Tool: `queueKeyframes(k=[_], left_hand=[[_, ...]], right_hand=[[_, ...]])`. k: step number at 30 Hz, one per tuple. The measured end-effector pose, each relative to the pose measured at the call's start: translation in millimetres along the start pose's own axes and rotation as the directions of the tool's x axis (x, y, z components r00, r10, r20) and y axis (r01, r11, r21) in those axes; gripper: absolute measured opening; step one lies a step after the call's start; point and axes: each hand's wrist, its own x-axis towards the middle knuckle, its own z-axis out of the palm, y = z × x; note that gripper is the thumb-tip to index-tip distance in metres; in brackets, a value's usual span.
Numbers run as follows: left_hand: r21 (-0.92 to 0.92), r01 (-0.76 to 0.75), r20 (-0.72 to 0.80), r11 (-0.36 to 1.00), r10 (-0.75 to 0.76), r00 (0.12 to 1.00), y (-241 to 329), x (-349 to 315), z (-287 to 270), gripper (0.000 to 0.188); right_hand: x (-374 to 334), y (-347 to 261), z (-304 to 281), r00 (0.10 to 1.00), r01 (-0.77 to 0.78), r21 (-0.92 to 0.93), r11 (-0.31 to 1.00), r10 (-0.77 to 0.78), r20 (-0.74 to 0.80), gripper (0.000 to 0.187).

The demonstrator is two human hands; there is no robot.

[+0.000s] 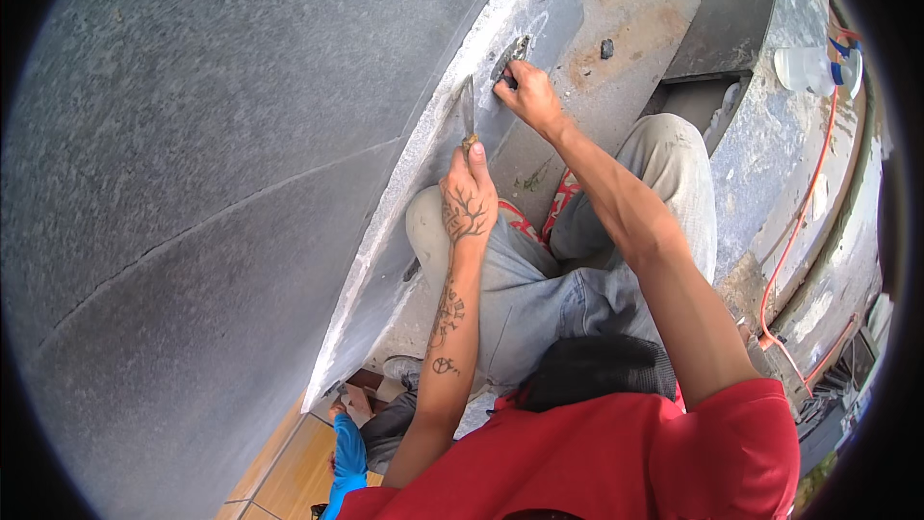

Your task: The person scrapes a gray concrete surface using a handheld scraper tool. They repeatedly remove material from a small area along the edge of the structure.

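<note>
My left hand [469,197] is closed round the handle of a putty knife [469,108], its narrow metal blade pointing up along the pale, rough edge [395,178] of a grey wall. Farther up, the fingers of my right hand [531,96] are bent together at a dark, ragged hole [510,58] in the wall's side face. Whatever they may be pinching is hidden by the fingers. Beyond that hand, a small dark lump [606,49] lies on the dusty concrete floor [654,0].
Large grey stone-like surface [212,135] fills the left. At the right, a clear plastic bottle [807,70] lies on a curved ledge [770,173] beside an orange cord [807,202]. Below left, another person's blue sleeve [348,457] shows near wood-coloured tiles [294,457].
</note>
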Motion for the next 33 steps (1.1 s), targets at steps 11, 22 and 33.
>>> queueKeyframes(k=[11,22,33], left_hand=[[-0.029,-0.012,0.005,0.999,0.012,1.0,-0.6,-3.2,-3.6,0.064],[0.208,-0.087,0.082,0.974,0.071,0.994,13.4,4.7,4.8,0.055],[0.726,-0.347,0.387,0.594,0.064,0.92,120.1,59.0,23.6,0.044]], right_hand=[[-17.9,-4.9,32.1,0.907,-0.112,0.208,0.972,0.185,-0.378,0.015],[-8.6,-4.6,20.4,0.907,-0.327,0.386,0.863,0.401,-0.127,0.02],[-25.6,-7.4,16.3,0.874,-0.256,0.51,0.821,0.422,-0.24,0.025]])
